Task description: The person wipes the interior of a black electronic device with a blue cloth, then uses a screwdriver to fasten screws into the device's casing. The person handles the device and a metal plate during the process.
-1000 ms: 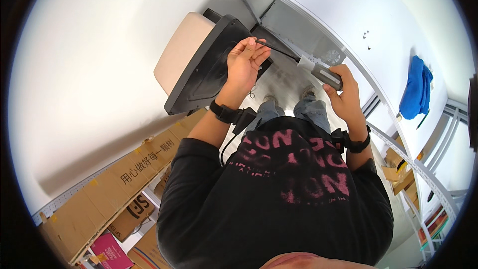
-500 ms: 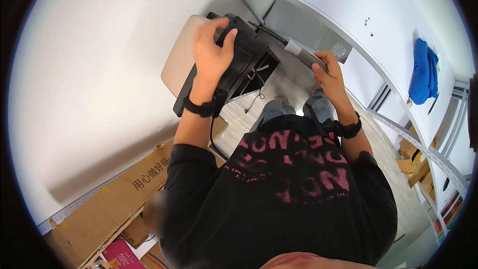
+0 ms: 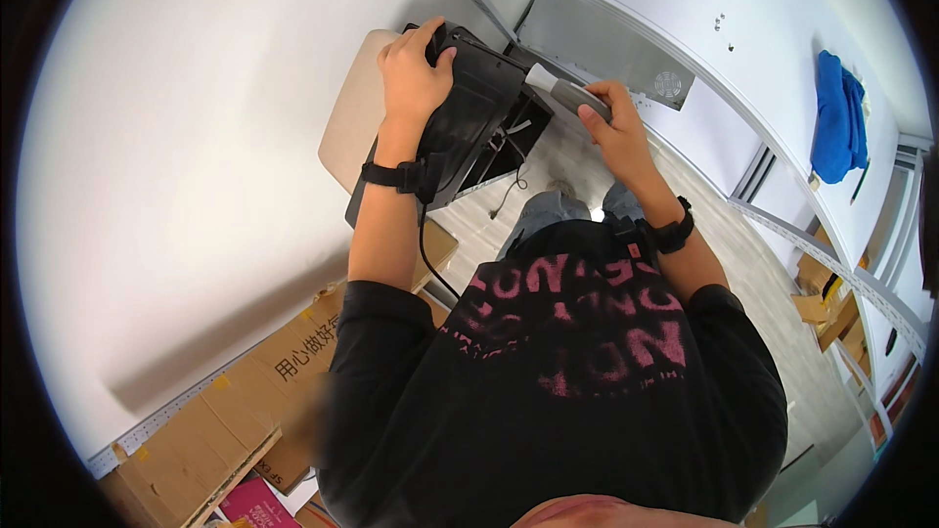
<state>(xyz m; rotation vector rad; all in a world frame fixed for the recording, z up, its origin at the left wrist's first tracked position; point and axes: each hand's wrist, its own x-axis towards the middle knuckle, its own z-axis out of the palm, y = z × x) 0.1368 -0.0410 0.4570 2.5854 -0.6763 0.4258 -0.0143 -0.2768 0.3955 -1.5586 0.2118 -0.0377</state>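
Note:
My right hand is wrapped around the grey handle of a screwdriver with a pale collar. Its long dark shaft points left, toward the upper corner of a black plastic casing. The tip lies at or close to that corner; whether it sits in a screw is too small to tell. My left hand grips the casing's upper edge, thumb on the near face and fingers over the far side. Behind the casing is a beige padded-looking panel. A loose black cable with a plug hangs below it.
A white bench or shelf runs along the right, with a blue cloth and small metal bits on it. Beneath it is a grey metal panel with a round vent. Cardboard lies lower left, against the white wall.
My right hand has moved left and slightly up, bringing the screwdriver shaft across the casing's top corner. My left hand has shifted slightly along the upper edge, fingers extending further over it.

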